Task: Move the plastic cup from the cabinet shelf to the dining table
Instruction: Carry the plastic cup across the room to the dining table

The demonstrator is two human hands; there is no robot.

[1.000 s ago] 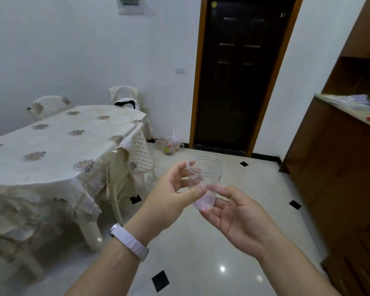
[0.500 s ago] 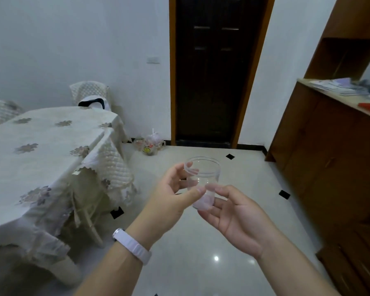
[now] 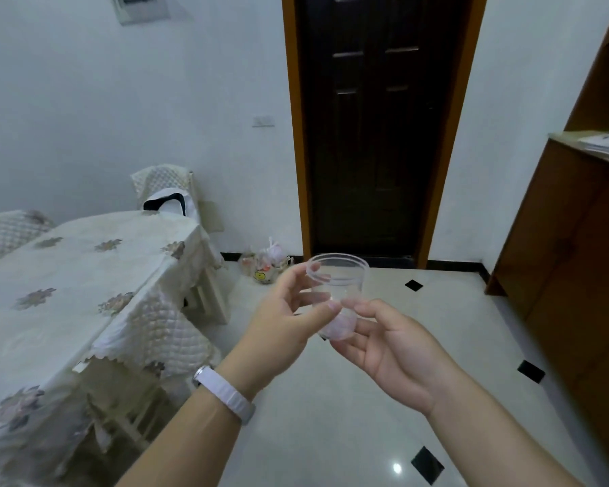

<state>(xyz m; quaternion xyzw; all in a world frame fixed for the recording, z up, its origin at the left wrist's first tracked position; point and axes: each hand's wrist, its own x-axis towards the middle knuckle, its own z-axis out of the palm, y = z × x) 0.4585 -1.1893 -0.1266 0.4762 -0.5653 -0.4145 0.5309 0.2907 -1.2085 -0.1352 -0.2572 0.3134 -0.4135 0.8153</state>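
Since half a second ago the view has swung a little back to the left, so more of the dining table shows again, while the hands and cup hold the same pose in front of the body. The left hand, with a white band on its wrist, is partly curled around the clear plastic cup, thumb pressed on the near side and fingers up by the rim, which looks like the working grip. The right hand lies open and palm-up under and beside the cup's base, fingertips touching it, seemingly steadying a thin, light cup that could flex or slip. The cup stays upright in mid-air above the tiled floor, already off the wooden cabinet at the right and well apart from it. The table, draped in a quilted flowered cloth, lies to the left, near but not yet under the cup. Behind it stand covered chairs, and a dark door faces the person, with a small bag on the floor beside it.
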